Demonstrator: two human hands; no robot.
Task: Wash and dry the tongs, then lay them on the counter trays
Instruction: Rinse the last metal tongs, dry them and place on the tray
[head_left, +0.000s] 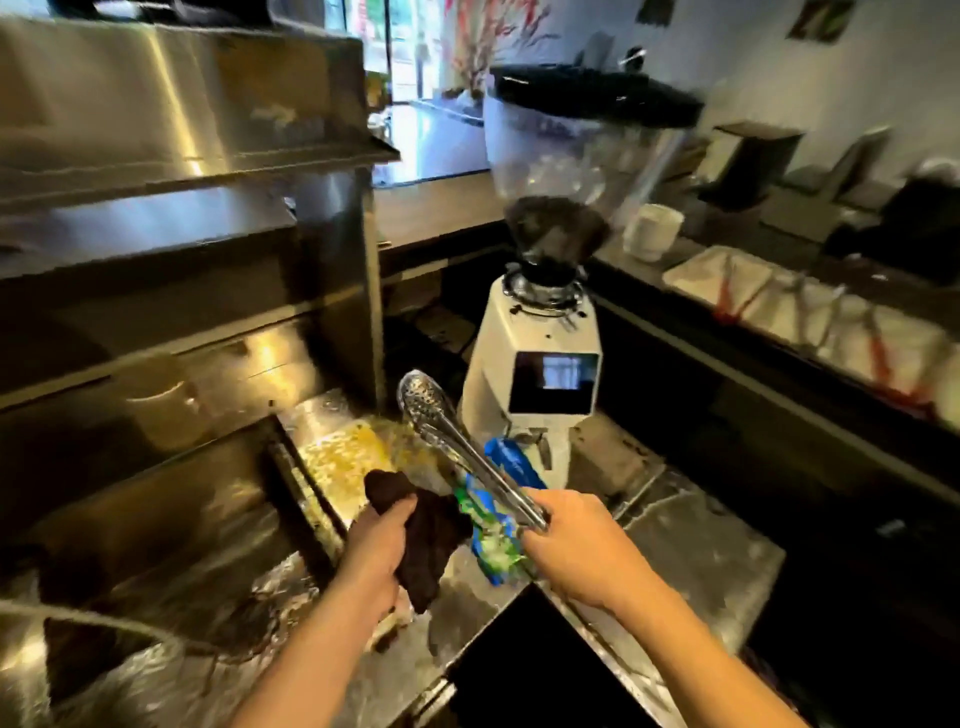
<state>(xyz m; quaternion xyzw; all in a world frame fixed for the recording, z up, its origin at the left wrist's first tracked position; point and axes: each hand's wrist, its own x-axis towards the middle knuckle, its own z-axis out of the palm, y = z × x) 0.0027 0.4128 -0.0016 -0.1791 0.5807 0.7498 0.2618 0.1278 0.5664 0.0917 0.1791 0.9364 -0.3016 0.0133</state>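
My two forearms reach out over the wet steel counter, the hands apart from each other. My left hand is curled around a dark brown cloth, which bunches above my thumb and hangs down below the fist. My right hand grips the handle end of the metal tongs, fingers wrapped round it. The tongs point up and away to the left, their arms close together, the perforated spoon-shaped tip lifted in the air just in front of the white coffee grinder. The cloth and the tongs are near each other but not touching.

Under the tongs a blue and green packet lies on the counter beside the grinder's base. The grinder has a small dark screen on its front and a clear hopper with a black lid on top. To the left stands a big steel machine with a yellowish wet patch at its foot.

Across on the right, on the far counter, white trays lie in a row with several red-handled tongs already on them; that part is blurred. A white cup stands near the trays' far end
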